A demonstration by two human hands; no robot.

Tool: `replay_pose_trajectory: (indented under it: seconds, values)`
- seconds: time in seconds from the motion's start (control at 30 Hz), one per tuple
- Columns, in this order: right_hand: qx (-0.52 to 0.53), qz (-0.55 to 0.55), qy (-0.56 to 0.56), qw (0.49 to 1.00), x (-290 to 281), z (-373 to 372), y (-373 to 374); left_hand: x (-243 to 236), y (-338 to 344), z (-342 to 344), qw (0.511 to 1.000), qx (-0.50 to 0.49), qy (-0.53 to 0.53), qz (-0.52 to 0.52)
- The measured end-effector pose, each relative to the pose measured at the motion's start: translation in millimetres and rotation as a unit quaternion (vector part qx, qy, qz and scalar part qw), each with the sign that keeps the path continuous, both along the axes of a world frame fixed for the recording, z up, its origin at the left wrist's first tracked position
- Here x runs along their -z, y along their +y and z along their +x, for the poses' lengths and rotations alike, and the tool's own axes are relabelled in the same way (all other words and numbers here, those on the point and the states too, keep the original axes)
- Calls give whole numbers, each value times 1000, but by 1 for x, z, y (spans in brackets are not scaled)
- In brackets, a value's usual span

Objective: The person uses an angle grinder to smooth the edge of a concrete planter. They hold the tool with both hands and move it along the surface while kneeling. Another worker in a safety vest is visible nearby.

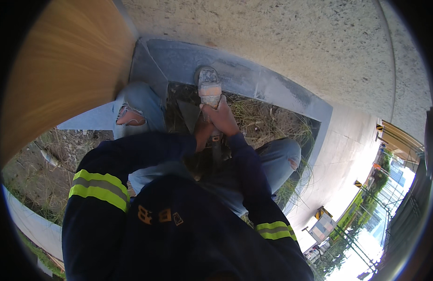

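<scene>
A dusty tool (209, 86), grey and faded orange, points away from me against the grey concrete strip (263, 89) at the foot of the speckled wall. My right hand (220, 116) is closed round its body from the right. My left hand (201, 130) sits lower and partly under the right one, apparently gripping the tool too; many of its fingers are hidden. The rear of the tool runs down between my arms into shadow. Dry grass and soil (254, 114) lie around it between my knees.
A wooden panel (62, 70) rises at the left beside my bent knee (137, 107). The speckled wall (282, 42) stands ahead. A pale paved surface (333, 154) runs along the right, with striped boards (321, 215), railings and greenery beyond. Soil with weeds (43, 168) lies at the left.
</scene>
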State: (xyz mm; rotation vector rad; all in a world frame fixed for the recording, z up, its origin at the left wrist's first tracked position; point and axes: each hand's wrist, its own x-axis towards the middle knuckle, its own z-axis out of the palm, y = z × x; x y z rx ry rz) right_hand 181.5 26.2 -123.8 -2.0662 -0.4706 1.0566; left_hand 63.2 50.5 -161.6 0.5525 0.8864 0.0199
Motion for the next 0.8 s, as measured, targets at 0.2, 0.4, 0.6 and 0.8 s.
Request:
replay_pose_trajectory:
  seconds: [0.2, 0.4, 0.6, 0.8]
  values:
    - [38, 17, 6, 999, 5, 14, -1, 20, 4, 13, 997, 69, -40, -22]
    - [-78, -35, 13, 996, -2, 4, 48, 21, 26, 0, 997, -62, 16, -41]
    - [3, 23, 40, 999, 15, 10, 13, -1, 17, 6, 999, 19, 33, -36]
    - [51, 39, 65, 996, 7, 29, 30, 27, 28, 28, 998, 68, -15, 1]
